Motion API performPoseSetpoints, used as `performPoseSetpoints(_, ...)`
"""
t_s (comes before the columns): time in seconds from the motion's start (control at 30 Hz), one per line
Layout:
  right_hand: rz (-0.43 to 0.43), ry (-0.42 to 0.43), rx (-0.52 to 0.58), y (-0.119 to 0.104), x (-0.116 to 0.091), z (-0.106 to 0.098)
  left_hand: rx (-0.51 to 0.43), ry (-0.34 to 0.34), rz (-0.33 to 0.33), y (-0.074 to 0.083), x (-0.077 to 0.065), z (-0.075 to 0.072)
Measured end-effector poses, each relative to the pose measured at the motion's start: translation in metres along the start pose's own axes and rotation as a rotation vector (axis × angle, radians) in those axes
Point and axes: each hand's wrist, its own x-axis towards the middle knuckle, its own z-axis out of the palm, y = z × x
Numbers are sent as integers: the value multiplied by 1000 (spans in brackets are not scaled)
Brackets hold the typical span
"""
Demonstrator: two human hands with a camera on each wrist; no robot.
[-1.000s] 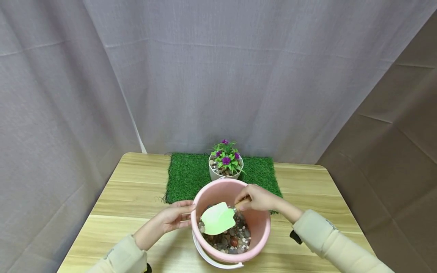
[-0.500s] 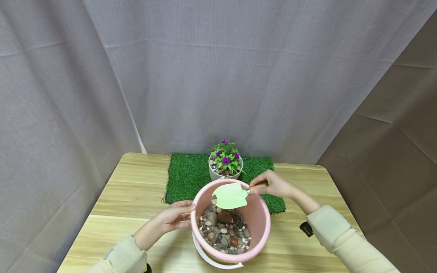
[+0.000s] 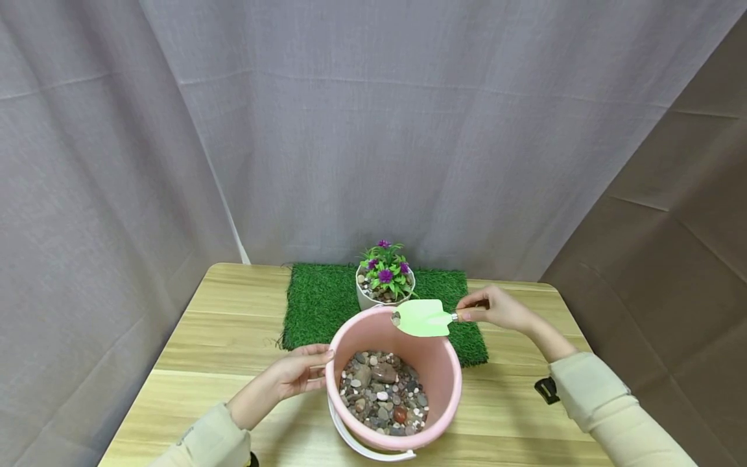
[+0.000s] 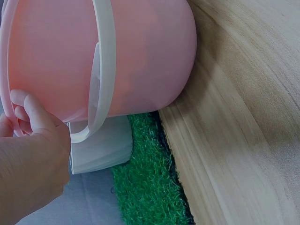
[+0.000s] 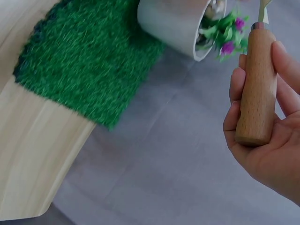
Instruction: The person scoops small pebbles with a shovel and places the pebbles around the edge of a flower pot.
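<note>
A pink bucket [image 3: 446, 383] with pebbles [image 3: 382, 395] in its bottom stands on the wooden table. My left hand [image 3: 300, 373] pinches the bucket's left rim; in the left wrist view the thumb and fingers curl over that rim. By its wooden handle [image 5: 257, 89], my right hand [image 3: 498, 309] holds a light green trowel [image 3: 423, 318] above the bucket's far right rim. A small pebble or two [image 3: 396, 318] can be seen at the trowel's tip, which points left. The blade is mostly outside the right wrist view.
Behind the bucket, a white pot [image 3: 367, 300] with purple flowers [image 3: 386, 275] and pebbles stands on a green artificial grass mat [image 3: 321, 298]. The bucket's white handle [image 3: 373, 453] hangs down at the front. Grey curtain [image 3: 373, 130] closes off the table's [image 3: 245, 305] back.
The trowel has risen out of the bucket and moved right and away, held in my right hand. More of the pebbles now show. My left hand has stayed on the rim.
</note>
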Motion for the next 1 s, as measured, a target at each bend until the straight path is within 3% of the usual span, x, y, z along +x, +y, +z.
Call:
performPoseSetpoints(0.33,81,107,-19,24,-14,-16,7,3,4,0,0,-2)
performPoseSetpoints(0.5,166,121,-28,35,-20,-17,2,-5,5,0,1,-2)
performPoseSetpoints(0.63,205,133,-26,43,-22,-14,4,-10,5,0,1,-2)
performPoseSetpoints(1.0,201,126,-47,59,-15,7,9,-1,2,0,1,-2)
